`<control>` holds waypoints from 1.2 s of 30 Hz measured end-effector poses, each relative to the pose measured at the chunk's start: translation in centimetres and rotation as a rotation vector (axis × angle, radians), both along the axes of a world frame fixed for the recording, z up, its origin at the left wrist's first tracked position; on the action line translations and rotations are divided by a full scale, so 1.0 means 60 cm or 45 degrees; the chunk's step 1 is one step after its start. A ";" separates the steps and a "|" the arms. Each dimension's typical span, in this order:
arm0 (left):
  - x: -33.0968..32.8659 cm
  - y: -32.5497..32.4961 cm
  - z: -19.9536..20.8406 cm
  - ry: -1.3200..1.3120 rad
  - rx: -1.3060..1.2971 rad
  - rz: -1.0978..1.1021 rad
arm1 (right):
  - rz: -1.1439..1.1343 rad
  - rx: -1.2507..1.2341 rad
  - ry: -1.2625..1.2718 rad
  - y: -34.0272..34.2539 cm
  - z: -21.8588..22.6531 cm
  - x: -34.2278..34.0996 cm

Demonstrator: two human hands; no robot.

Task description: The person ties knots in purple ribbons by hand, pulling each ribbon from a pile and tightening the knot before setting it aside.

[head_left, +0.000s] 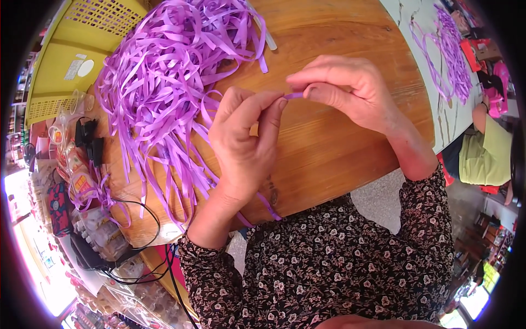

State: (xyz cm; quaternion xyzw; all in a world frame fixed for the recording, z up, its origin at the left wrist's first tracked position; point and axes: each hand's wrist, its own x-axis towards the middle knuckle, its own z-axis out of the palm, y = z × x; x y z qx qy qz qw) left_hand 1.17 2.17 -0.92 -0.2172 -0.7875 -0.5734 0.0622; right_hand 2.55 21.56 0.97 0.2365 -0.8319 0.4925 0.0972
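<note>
Head: purple ribbon [296,95] between hands [241,134] [356,93]

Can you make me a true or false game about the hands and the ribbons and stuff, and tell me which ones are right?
1. The left hand pinches a purple ribbon. True.
2. The right hand holds scissors. False: no scissors show; its thumb is by that ribbon.
3. The big ribbon pile is green. False: it is purple.
4. A yellow plastic basket is to the left of the pile. True.
5. The person's sleeves are plain white. False: they are dark with a flower pattern.
6. The table has a wooden top. True.
</note>
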 end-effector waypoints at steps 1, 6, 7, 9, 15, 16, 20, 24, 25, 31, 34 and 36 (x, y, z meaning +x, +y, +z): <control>-0.003 -0.002 -0.006 0.260 -0.110 0.017 | 0.051 -0.053 -0.123 -0.002 -0.005 0.001; -0.012 -0.006 -0.018 0.897 -0.362 0.025 | 0.110 -0.476 -0.784 -0.004 -0.012 0.002; -0.013 -0.008 -0.020 0.943 -0.389 0.013 | 0.109 -0.539 -0.932 -0.003 -0.011 0.002; -0.016 -0.009 -0.021 0.988 -0.415 -0.003 | 0.105 -0.506 -0.820 -0.002 -0.019 0.002; -0.021 -0.007 -0.016 0.790 -0.376 -0.039 | 0.096 -0.196 -0.432 0.005 -0.027 -0.005; -0.022 -0.007 -0.012 0.631 -0.350 -0.100 | 0.062 -0.134 -0.392 0.007 -0.028 -0.004; -0.024 -0.015 -0.013 -0.045 -0.131 -0.181 | 0.063 -0.024 -0.389 0.013 -0.023 -0.004; -0.035 -0.021 -0.020 0.016 -0.053 -0.209 | 0.205 -0.130 -0.617 0.018 -0.019 -0.005; -0.032 -0.022 -0.017 -0.232 0.078 -0.239 | 0.315 -0.312 -0.800 0.020 -0.020 -0.006; -0.013 -0.004 -0.011 -0.585 0.566 -0.256 | 0.526 -1.270 -0.949 0.009 -0.047 -0.001; -0.005 0.004 -0.025 -0.386 0.612 -0.246 | 0.509 -1.428 -0.983 -0.001 -0.049 0.004; -0.003 0.006 -0.028 -0.209 0.589 -0.249 | 0.486 -1.480 -0.981 -0.006 -0.048 0.008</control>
